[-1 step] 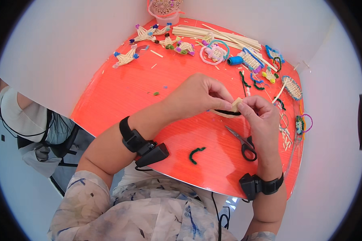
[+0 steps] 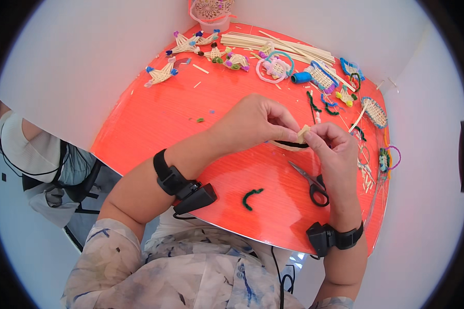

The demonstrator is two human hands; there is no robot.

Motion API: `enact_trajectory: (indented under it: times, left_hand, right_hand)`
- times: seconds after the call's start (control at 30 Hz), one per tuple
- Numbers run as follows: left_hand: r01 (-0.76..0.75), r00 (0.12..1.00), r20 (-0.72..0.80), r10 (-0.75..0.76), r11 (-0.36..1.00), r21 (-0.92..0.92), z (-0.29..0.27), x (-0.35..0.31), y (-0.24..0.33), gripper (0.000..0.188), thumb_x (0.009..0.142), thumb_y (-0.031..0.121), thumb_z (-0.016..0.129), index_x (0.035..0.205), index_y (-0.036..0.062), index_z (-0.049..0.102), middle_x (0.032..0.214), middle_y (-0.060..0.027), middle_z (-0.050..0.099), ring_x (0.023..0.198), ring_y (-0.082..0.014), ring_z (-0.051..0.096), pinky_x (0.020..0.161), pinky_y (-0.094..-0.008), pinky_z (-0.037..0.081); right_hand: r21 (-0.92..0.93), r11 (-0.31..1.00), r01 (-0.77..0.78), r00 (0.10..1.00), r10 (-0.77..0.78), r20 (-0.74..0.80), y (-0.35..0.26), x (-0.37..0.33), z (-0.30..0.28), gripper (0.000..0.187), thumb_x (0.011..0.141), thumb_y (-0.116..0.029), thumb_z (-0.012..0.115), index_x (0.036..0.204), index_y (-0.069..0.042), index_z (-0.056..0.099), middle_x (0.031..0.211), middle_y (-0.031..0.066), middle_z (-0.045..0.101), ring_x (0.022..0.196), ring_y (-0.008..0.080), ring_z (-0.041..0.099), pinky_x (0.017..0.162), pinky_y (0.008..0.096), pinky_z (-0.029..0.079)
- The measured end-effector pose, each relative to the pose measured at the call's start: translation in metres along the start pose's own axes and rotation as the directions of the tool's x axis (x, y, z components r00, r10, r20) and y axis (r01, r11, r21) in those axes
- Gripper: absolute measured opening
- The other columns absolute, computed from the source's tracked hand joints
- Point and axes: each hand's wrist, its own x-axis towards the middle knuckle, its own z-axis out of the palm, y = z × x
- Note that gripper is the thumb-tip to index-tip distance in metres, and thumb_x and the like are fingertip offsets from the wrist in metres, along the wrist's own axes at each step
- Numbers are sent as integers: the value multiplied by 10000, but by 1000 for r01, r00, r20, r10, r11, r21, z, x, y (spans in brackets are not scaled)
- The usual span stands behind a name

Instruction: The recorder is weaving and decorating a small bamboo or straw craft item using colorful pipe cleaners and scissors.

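Note:
Above the middle of the red table, my left hand [image 2: 270, 123] and my right hand [image 2: 332, 147] are close together. Both pinch a small pale bamboo piece [image 2: 303, 135] between thumb and fingers. Below the left fingertips curves a thin pale rim with a dark band [image 2: 290, 146]; my fingers hide much of it, and whether it joins the piece I cannot tell. A pair of scissors [image 2: 313, 184] with black handles lies beside my right hand, blades partly apart. Nearer me rests a bent dark green pipe cleaner [image 2: 251, 198].
Several small woven pieces with coloured fuzzy tips, one a star [image 2: 162, 73], line the far edge. Behind them lies a bundle of flat strips [image 2: 278, 47], with a blue thread spool [image 2: 301, 78] nearby. A pink basket [image 2: 213, 23] stands at the back. Another person [image 2: 28, 147] sits at left.

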Motion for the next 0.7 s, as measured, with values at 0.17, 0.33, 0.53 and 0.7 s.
enact_trajectory:
  times: [0.17,0.33,0.53,0.7]
  left_hand:
    - [-28,996,-78,31,999,32,6,0,-3,138,814,83,736,921,2,708,845,-44,705,751,-84,642,690,-237,516]
    - [-81,988,-121,92,993,90,11,-2,-2,121,803,71,738,905,13,710,844,-46,708,757,-84,642,694,-240,517]
    - [-102,994,-30,101,994,-35,7,-1,-8,104,792,65,737,878,13,709,841,-53,709,758,-83,633,681,-241,503]
    - [-100,995,-27,101,995,14,9,-3,-2,75,781,50,716,848,20,701,796,-24,687,728,-66,604,651,-226,475]
  right_hand:
    - [-13,1000,10,1000,-10,-10,0,-3,2,120,847,-89,677,831,29,665,705,0,621,651,48,537,601,221,433]
    - [-23,1000,-12,1000,12,-4,-3,-2,2,118,839,-75,674,808,39,665,703,15,639,641,58,555,587,221,434]
    - [-15,987,-157,977,158,141,-16,2,-12,93,824,-53,682,810,39,694,678,38,654,615,71,577,569,222,444]
    - [-52,980,-190,967,196,164,-26,-3,-9,80,823,-47,686,824,31,702,687,42,662,617,69,581,571,223,451]
